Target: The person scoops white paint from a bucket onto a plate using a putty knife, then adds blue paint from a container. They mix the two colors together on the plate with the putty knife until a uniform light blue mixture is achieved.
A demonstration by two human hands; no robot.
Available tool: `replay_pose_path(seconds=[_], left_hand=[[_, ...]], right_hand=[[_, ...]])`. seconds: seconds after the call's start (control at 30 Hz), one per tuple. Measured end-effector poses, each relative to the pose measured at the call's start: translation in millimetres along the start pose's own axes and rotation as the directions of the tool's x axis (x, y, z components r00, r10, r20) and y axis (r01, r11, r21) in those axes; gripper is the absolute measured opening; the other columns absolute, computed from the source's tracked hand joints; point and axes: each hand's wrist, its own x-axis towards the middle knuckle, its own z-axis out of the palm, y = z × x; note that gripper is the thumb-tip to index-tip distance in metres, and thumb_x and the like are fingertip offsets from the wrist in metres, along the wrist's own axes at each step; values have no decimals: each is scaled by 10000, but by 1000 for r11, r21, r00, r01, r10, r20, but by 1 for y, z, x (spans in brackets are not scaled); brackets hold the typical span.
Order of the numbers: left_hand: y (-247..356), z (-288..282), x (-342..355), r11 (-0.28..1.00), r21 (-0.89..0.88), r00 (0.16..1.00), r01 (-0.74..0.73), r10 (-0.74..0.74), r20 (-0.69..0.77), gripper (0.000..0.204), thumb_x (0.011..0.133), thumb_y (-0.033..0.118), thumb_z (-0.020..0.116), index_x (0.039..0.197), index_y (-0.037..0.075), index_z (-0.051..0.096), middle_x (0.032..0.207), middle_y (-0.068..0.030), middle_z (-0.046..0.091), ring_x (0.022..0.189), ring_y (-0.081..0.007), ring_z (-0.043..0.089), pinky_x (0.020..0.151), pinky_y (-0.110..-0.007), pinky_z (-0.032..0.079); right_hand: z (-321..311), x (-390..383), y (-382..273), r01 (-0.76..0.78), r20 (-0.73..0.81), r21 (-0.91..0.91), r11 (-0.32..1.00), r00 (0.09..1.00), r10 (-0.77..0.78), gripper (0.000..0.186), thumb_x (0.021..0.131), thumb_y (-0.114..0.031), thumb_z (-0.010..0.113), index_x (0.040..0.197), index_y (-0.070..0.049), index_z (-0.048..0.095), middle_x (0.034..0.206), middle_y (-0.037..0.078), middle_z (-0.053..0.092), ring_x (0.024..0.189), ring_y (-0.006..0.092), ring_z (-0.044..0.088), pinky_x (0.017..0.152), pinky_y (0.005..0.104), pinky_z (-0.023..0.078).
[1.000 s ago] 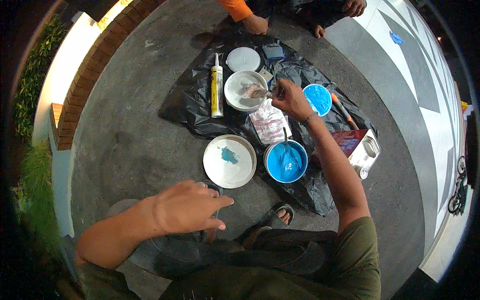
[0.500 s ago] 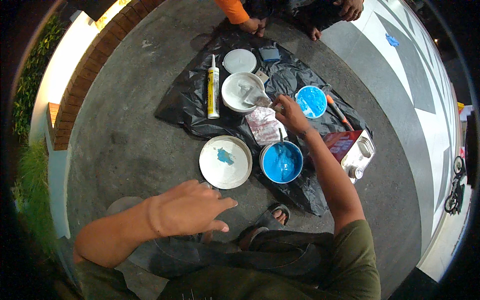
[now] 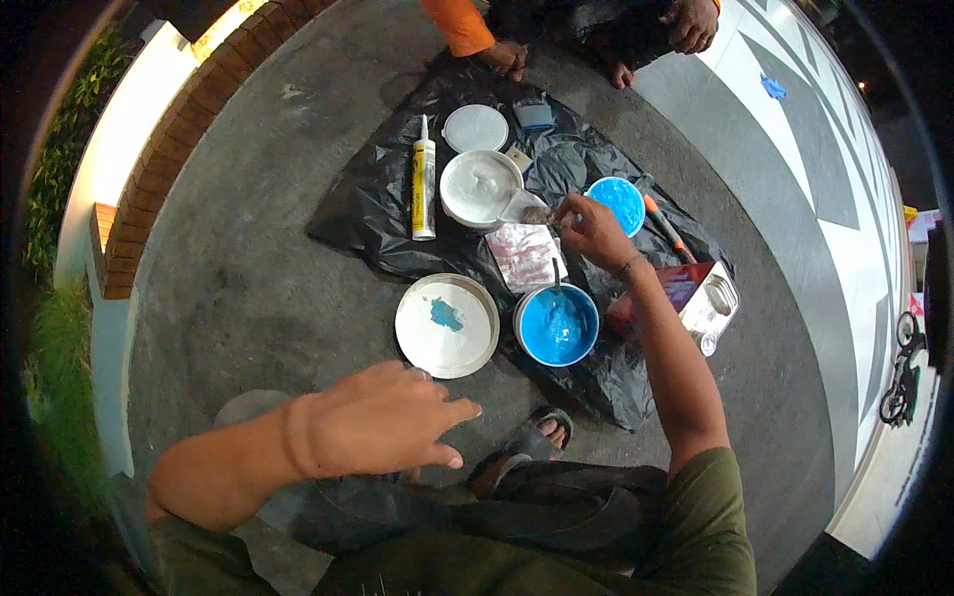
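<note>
My right hand [image 3: 599, 236] grips a putty knife [image 3: 529, 209] by its handle. The blade reaches left to the right rim of a tub of white paste [image 3: 473, 187]. Below the blade lies a whitish, stained square sheet [image 3: 524, 255]. A tub of blue paint [image 3: 557, 328] with a stick standing in it is nearer to me, left of my right forearm. My left hand [image 3: 383, 417] hovers above my knee, thumb and forefinger apart, holding nothing. Just beyond it lies a round white lid [image 3: 447, 333] with a blue smear.
A black plastic sheet [image 3: 378, 233] bears a sealant cartridge [image 3: 423, 189], a grey-white lid [image 3: 475, 129], a second blue tub [image 3: 617, 206], an orange-handled tool [image 3: 670, 230] and a metal can [image 3: 712, 304]. Across from me, another person's orange sleeve [image 3: 459, 25] and hands show.
My right hand has shifted slightly right, drawing the putty knife from over the white paste toward the tub's right rim. My left hand has barely moved. The other person's hand has moved slightly.
</note>
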Motion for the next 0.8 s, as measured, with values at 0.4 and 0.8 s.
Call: replay_pose_path(seconds=[0.4, 0.8], left_hand=[[-3, 6, -9, 999, 21, 999, 35, -34, -29, 545, 892, 439, 669, 1266, 49, 604, 1050, -159, 699, 919, -368, 695, 807, -454, 552], [-4, 2, -2, 999, -29, 998, -25, 23, -54, 558, 891, 439, 673, 1278, 45, 593, 959, -147, 702, 871, -365, 690, 779, -459, 549]], right_hand=[[42, 28, 6, -335, 49, 609, 719, 921, 388, 139, 991, -171, 463, 1089, -97, 528, 841, 31, 615, 628, 106, 532, 515, 259, 414], [57, -18, 39, -351, 107, 763, 543, 897, 429, 119, 1006, -151, 503, 1094, -113, 432, 820, 44, 569, 598, 87, 453, 482, 241, 348]])
